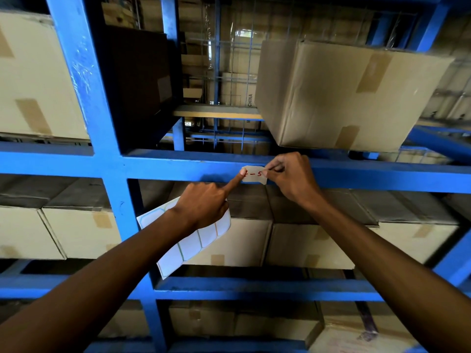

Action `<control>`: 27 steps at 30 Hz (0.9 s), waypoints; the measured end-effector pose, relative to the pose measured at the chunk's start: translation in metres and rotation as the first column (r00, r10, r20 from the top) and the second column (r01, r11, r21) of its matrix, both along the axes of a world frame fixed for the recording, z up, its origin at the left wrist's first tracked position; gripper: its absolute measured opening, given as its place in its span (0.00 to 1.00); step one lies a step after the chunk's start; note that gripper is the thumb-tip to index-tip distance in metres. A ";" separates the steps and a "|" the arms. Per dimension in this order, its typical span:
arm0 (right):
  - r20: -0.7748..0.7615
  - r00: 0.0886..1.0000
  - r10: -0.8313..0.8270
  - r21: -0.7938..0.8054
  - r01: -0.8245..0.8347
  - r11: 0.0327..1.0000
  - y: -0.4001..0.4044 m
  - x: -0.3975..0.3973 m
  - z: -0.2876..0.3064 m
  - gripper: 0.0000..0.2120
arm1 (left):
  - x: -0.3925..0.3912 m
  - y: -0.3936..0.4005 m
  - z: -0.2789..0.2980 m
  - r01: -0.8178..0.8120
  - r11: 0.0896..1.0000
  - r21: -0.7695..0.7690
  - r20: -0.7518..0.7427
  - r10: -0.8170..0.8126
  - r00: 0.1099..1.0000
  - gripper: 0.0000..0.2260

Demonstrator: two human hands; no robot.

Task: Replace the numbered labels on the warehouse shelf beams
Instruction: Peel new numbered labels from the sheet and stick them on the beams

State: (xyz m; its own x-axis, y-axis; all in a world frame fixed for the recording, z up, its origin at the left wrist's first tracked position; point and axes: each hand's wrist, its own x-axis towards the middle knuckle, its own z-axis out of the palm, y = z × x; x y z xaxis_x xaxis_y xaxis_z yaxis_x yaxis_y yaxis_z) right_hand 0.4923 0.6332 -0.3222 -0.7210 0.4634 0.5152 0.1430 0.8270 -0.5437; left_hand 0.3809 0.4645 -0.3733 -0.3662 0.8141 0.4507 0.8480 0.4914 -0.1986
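Nearest the camera, two bare forearms reach up to the shelf. Left hand (204, 202) clutches a sheet of blank stickers (193, 240) under its curled fingers, index finger straight and pressing the left end of a white label (254, 175). Right hand (289, 175) pinches the label's right end between thumb and finger. Label sits on the front face of the blue beam (163, 165), between the two hands, red writing ending in "- 5"; first character hidden by the fingertip. Corners look curled, so it's not fully flat; can't tell if it's going on or peeling off. Sheet below the grip shows many blank stickers, so likely plenty of beams left. Above and right of the grip, a taped cardboard box (344, 95); more boxes below and behind.
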 end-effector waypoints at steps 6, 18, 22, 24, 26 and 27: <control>0.013 1.000 0.004 -0.123 -0.002 0.992 0.006 0.000 0.002 0.18 | -0.001 0.000 0.000 -0.001 1.000 -0.006 -0.001 0.001 1.000 0.34; 0.000 1.000 0.008 -0.035 -0.008 0.999 0.011 -0.001 -0.001 0.17 | -0.002 -0.001 0.000 0.013 1.000 -0.019 -0.008 -0.013 1.000 0.35; 0.016 1.000 0.024 0.052 -0.025 0.998 0.021 0.010 0.004 0.15 | -0.004 -0.006 -0.003 0.007 1.000 -0.028 -0.062 -0.009 0.998 0.36; 0.028 0.999 0.037 0.064 -0.039 0.997 0.027 0.016 0.007 0.14 | -0.005 -0.010 -0.005 -0.005 0.999 -0.041 -0.078 0.002 0.997 0.37; 0.030 0.998 0.056 0.128 -0.059 0.990 0.030 0.017 0.008 0.14 | -0.006 -0.012 -0.007 -0.008 0.999 -0.045 -0.078 0.005 0.997 0.38; 0.043 0.998 0.053 0.198 -0.060 0.978 0.030 0.017 0.008 0.16 | -0.007 -0.011 -0.007 0.001 0.999 -0.042 -0.085 -0.005 0.996 0.38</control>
